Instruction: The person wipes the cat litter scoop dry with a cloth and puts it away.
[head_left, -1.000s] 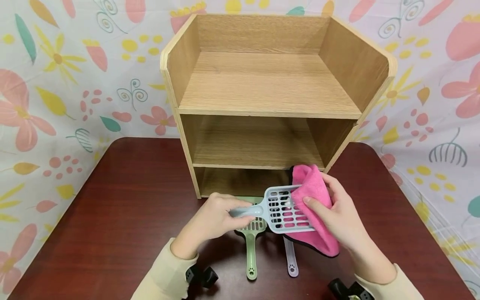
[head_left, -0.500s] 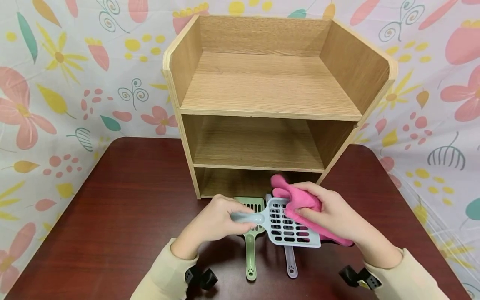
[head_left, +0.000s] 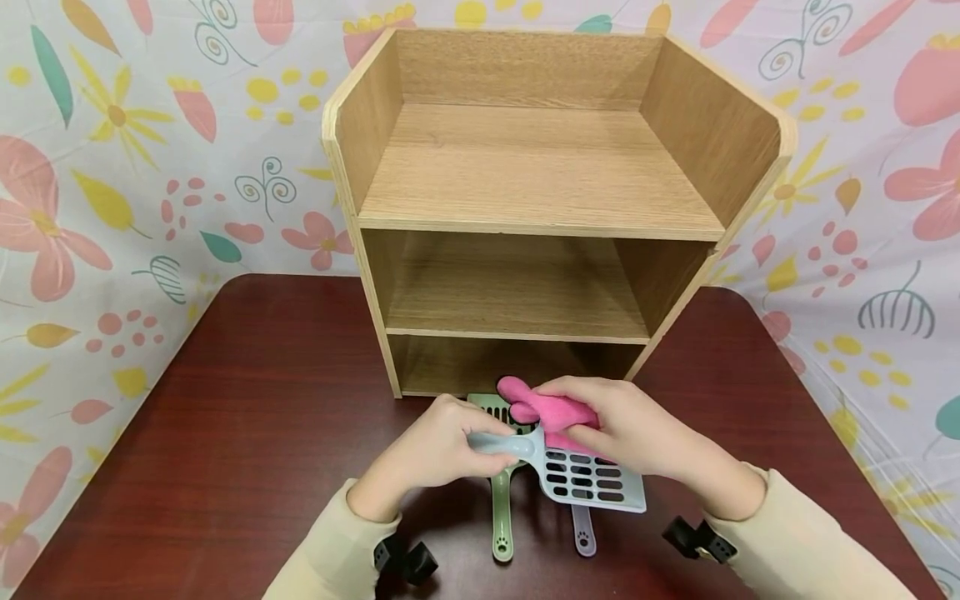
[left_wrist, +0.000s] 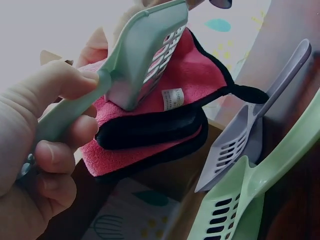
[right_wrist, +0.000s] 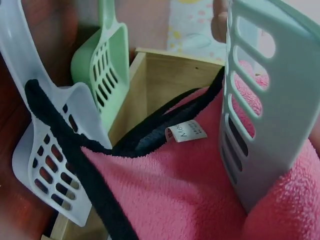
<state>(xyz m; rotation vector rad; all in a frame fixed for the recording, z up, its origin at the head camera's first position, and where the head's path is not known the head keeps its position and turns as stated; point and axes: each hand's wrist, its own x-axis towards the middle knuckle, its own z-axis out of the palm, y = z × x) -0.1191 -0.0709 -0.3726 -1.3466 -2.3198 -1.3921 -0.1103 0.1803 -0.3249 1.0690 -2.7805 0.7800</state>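
Observation:
My left hand (head_left: 431,450) grips the handle of a light blue slotted litter scoop (head_left: 600,487), holding it above the table. In my right hand (head_left: 645,429) is a bunched pink cloth (head_left: 551,412) with black edging, which lies against the scoop's upper side near the handle. The left wrist view shows the cloth (left_wrist: 200,70) hanging behind the scoop's basket, its white tag in sight. Beneath the held scoop, a green litter scoop (head_left: 502,508) and a pale purple one (head_left: 583,529) lie on the table, handles toward me. Their baskets are partly covered.
A wooden shelf unit (head_left: 540,167) with three levels stands at the back of the dark red-brown table (head_left: 225,433). Its lower front edge is right behind the lying scoops. A patterned cloth backdrop (head_left: 187,158) hangs behind and at both sides.
My right hand has moved the pink cloth leftward along the scoop, from the basket's far end toward the handle. The blue scoop has come a little lower and nearer to me.

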